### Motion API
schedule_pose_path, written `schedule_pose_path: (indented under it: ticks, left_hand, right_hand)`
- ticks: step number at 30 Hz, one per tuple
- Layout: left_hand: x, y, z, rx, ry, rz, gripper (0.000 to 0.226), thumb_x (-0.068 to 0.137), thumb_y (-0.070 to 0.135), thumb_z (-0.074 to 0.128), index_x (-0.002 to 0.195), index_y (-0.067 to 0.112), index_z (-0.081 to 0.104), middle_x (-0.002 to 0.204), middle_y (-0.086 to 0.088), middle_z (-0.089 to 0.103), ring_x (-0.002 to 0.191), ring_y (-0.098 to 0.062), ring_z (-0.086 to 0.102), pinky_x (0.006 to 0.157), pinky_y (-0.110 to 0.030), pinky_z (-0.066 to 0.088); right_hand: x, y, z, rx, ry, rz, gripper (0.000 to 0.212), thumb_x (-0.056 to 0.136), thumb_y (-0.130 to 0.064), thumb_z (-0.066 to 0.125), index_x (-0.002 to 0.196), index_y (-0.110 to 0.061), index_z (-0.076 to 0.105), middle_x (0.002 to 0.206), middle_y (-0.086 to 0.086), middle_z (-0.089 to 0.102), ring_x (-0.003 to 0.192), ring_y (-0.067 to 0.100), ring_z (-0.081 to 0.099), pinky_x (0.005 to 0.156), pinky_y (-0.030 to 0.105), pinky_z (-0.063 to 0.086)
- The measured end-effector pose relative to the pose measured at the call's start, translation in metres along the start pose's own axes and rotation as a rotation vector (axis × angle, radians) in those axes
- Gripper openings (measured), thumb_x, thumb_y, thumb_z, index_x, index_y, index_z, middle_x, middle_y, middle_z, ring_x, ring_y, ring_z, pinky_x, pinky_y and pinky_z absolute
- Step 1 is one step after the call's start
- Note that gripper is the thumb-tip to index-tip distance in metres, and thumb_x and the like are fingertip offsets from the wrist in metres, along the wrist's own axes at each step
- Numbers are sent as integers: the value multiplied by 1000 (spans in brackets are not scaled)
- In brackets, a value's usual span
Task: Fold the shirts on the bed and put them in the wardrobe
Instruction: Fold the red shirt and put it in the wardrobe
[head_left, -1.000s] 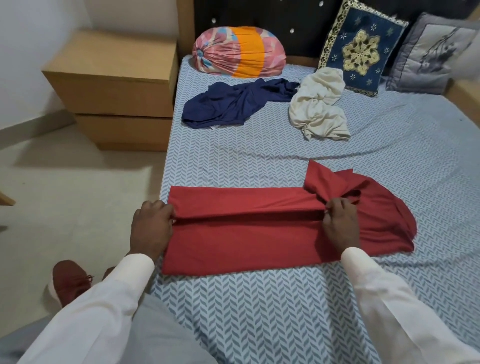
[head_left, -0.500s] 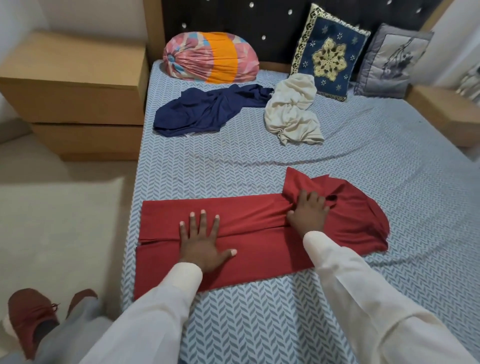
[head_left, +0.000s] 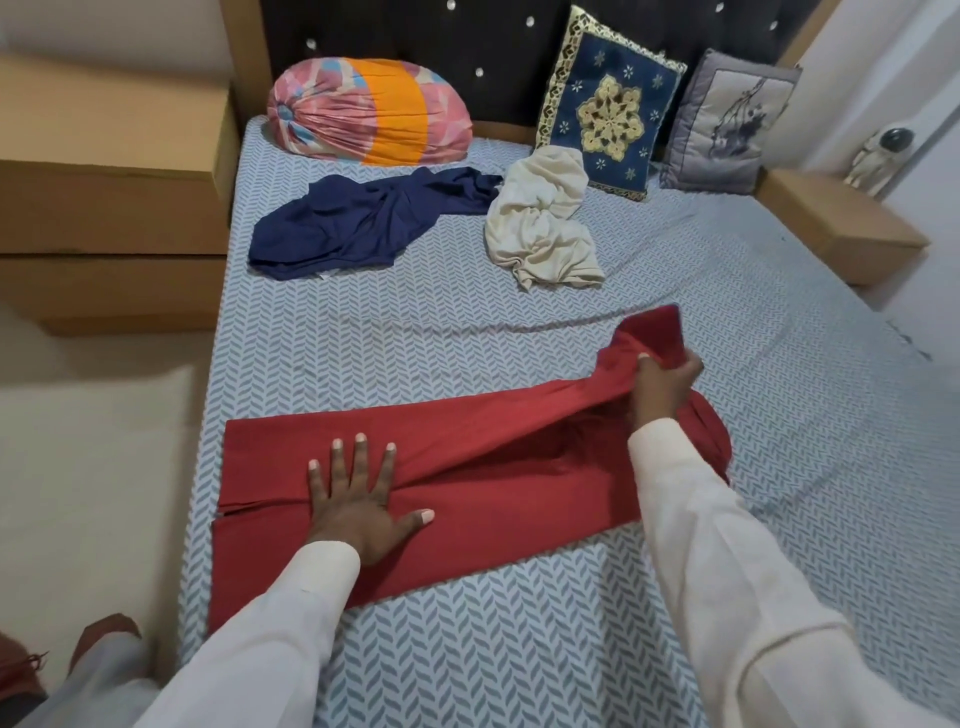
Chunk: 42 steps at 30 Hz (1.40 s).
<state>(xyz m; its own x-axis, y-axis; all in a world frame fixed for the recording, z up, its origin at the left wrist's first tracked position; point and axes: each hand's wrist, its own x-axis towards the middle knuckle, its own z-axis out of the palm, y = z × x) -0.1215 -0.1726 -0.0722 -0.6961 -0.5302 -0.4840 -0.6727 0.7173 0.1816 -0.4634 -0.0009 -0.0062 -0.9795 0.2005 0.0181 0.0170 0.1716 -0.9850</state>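
A red cotton shirt, partly folded into a long band, lies across the near part of the bed with the blue-and-white herringbone sheet. The left hand presses flat on it, fingers spread. The right hand grips a lifted sleeve end. Beyond lie a crumpled navy shirt and a bunched cream shirt.

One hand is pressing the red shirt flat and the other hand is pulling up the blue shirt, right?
Not quite. In the head view the left hand presses the red shirt flat, but the right hand holds up an end of that same red shirt. The blue shirt lies untouched farther up the bed.
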Motion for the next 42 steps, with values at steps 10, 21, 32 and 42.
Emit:
schedule_pose_path:
  ticks: [10, 21, 32, 42]
  left_hand:
    - [-4, 5, -7, 42, 100, -2, 85, 88, 76, 27, 155, 31, -2, 163, -10, -7, 148, -36, -12, 112, -66, -2]
    - [-13, -9, -14, 37, 389, 67, 59, 89, 56, 38, 128, 16, 56, 140, -20, 48, 136, -38, 39, 105, -62, 32]
    - [6, 28, -31, 45, -64, -147, 103, 82, 71, 55, 149, 42, -17, 160, -7, -21, 146, -38, -16, 101, -78, 20]
    - [11, 35, -33, 43, -138, -203, 104, 85, 66, 55, 147, 41, -25, 157, -9, -29, 144, -40, -24, 101, -79, 16]
  right_hand:
    - [-29, 42, -92, 193, 273, 234, 51, 78, 1, 68, 124, -9, 46, 112, 8, 50, 91, 19, 52, 49, -1, 36]
    - [-49, 65, -114, -249, 326, 221, 33, 77, -18, 69, 107, -21, 57, 132, 18, 45, 117, 37, 50, 98, 38, 41]
    - [49, 61, -66, -558, -233, 130, 70, 78, -50, 76, 131, -20, 42, 99, 15, 60, 83, 31, 64, 64, 38, 48]
    - [52, 24, -62, -609, -63, 120, 29, 83, -23, 60, 109, -12, 61, 106, 17, 68, 100, 34, 64, 89, 37, 48]
